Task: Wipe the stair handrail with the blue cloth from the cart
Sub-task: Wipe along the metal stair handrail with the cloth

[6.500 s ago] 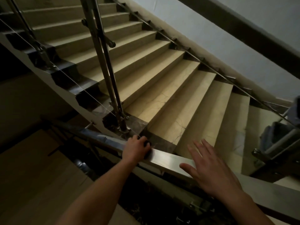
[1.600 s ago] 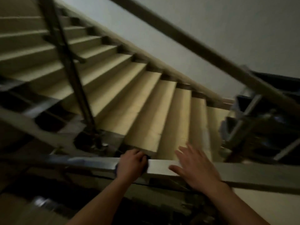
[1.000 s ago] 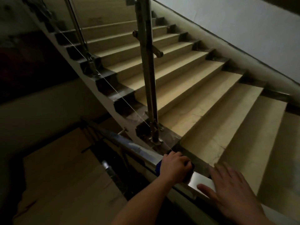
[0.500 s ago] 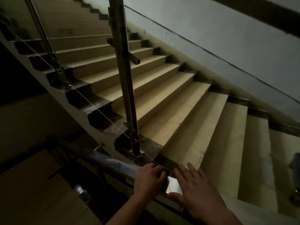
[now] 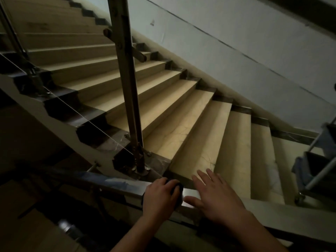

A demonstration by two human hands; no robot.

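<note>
A flat steel handrail (image 5: 116, 184) runs across the bottom of the dim head view, from lower left to lower right. My left hand (image 5: 160, 198) is clenched on top of it, pressing down a dark blue cloth (image 5: 179, 190) of which only small edges show past the fingers. My right hand (image 5: 216, 195) lies flat on the rail just to the right, fingers spread, almost touching the left hand. Both forearms come up from the bottom edge.
A steel baluster post (image 5: 127, 84) rises right behind the rail, bolted to the lowest step. Beige stairs (image 5: 190, 135) climb to the upper left. The cleaning cart (image 5: 320, 166) stands at the right edge. A dark stairwell drops below the rail at left.
Across the frames my left hand has kept rubbing the cloth back and forth on the same stretch of rail. Since half a second ago the hands have barely shifted; the cart came back into view.
</note>
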